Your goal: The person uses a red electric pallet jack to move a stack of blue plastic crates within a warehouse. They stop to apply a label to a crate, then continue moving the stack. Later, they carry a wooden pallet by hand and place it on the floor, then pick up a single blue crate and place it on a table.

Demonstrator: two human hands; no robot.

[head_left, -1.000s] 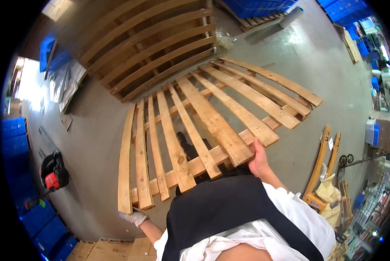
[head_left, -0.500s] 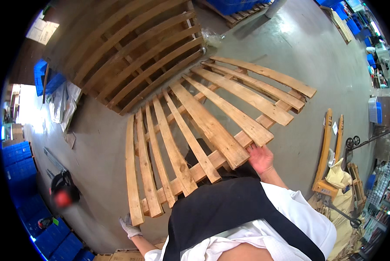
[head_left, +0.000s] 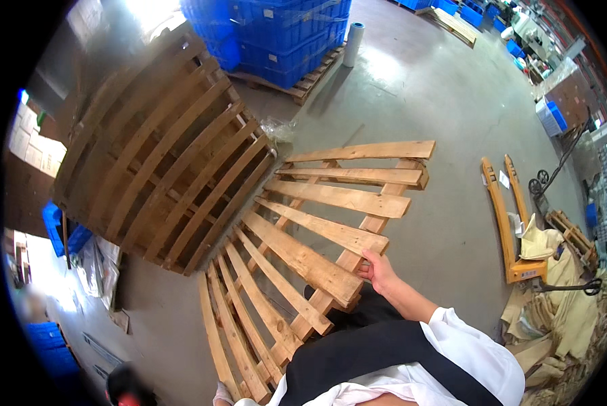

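Observation:
A slatted wooden pallet (head_left: 303,250) lies tilted in front of me, its near edge up by my black apron. My right hand (head_left: 379,272) has its fingers closed round the near edge, beside a slat's end. At the near left corner, my left hand (head_left: 223,394) in a pale glove is pressed against the outermost slat; the lower border cuts off most of it. Past the far edge, a second, darker pallet (head_left: 161,169) stands steeply on its side.
Wrapped blue crates (head_left: 283,40) sit on a pallet at the back, beside a white roll (head_left: 353,44). On the right is a yellow pallet jack (head_left: 525,271) near heaped beige sacks (head_left: 553,331). A blurred black-and-red object (head_left: 126,387) is at lower left.
My right hand has gone from an open palm under the near edge to a closed grip on it. The view has turned, and the pallet and left hand now appear lower.

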